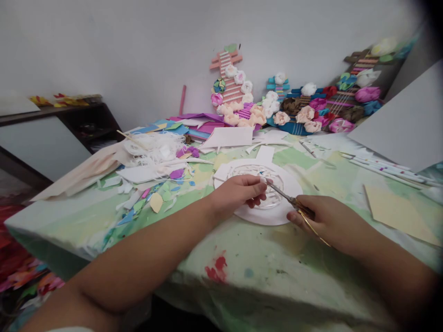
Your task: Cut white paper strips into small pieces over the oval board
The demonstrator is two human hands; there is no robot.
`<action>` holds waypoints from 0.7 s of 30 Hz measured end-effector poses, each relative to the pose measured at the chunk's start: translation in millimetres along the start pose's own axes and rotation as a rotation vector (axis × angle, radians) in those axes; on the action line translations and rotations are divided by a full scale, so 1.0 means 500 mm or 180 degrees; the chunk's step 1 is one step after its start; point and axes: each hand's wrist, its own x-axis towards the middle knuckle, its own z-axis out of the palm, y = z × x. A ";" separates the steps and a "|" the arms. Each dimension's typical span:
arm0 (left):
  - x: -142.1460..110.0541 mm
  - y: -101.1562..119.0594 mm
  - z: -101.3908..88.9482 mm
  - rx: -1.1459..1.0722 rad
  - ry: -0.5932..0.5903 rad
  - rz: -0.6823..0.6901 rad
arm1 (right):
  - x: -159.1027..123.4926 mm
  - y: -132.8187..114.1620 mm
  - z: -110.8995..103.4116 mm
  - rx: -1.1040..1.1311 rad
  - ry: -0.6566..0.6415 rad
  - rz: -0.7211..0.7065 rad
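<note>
My right hand (320, 219) grips a pair of gold-handled scissors (294, 203), its fingers closed around the handles. The blades point left and reach the fingertips of my left hand (244, 191). That left hand is pinched closed above a white cutout (290, 182); whatever sits between its fingers is too small to make out. The cutout lies flat on the table, with a round body and a short tab (266, 154) at the far side. White string or strips are coiled in a ring on its middle, partly hidden behind my left hand.
A heap of white string (155, 145) and coloured paper scraps (157, 202) covers the table's left side. Guitar-shaped crafts with paper flowers (238, 94) lean on the back wall. Rolled white sticks (384, 168) and a yellow sheet (401, 212) lie at right.
</note>
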 end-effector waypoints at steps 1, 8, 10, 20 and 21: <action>-0.001 0.000 -0.001 -0.0052 -0.0028 -0.0012 | 0.000 0.000 0.000 -0.0023 0.0012 0.0007; -0.005 -0.010 -0.005 -0.0770 -0.0524 -0.0267 | 0.001 0.006 -0.003 -0.0084 0.0045 -0.0137; -0.007 -0.010 -0.007 -0.0907 -0.0646 -0.0348 | 0.000 0.008 -0.003 -0.0123 0.0052 -0.0144; 0.005 -0.017 -0.001 -0.0419 -0.0082 -0.0508 | 0.001 0.012 -0.006 -0.0201 0.0193 0.0035; 0.005 -0.014 -0.001 -0.0181 0.0040 -0.0529 | 0.000 0.013 -0.007 -0.0088 0.0168 0.0028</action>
